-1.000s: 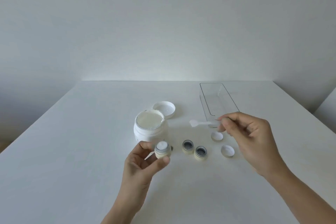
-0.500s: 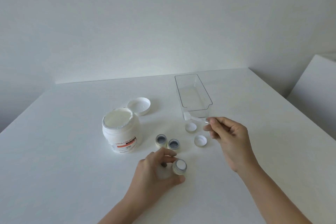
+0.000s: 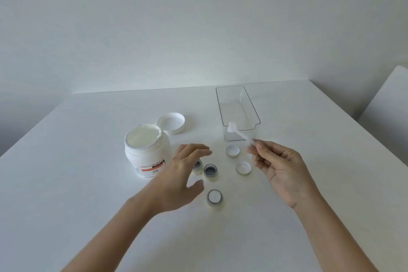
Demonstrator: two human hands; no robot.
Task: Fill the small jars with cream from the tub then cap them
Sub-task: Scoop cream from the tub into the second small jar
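The open cream tub (image 3: 146,151) stands left of centre, full of white cream. A small jar filled with cream (image 3: 214,197) sits alone on the table near me. Two small jars with dark insides (image 3: 210,171) stand behind it, one partly hidden by my left hand (image 3: 181,178), which hovers over them with fingers spread and holds nothing. My right hand (image 3: 279,169) pinches a white spatula (image 3: 239,133) that points up and left. Two small white caps (image 3: 232,151) (image 3: 243,168) lie upside down beside it.
The tub's white lid (image 3: 171,122) lies upturned behind the tub. A clear plastic bin (image 3: 237,112) stands at the back right. The white table (image 3: 88,194) ends at a wall behind and drops off at the right edge.
My left hand set the filled jar on the table, let go, and moved up over the two other jars. My right hand with the spatula stayed near the caps.
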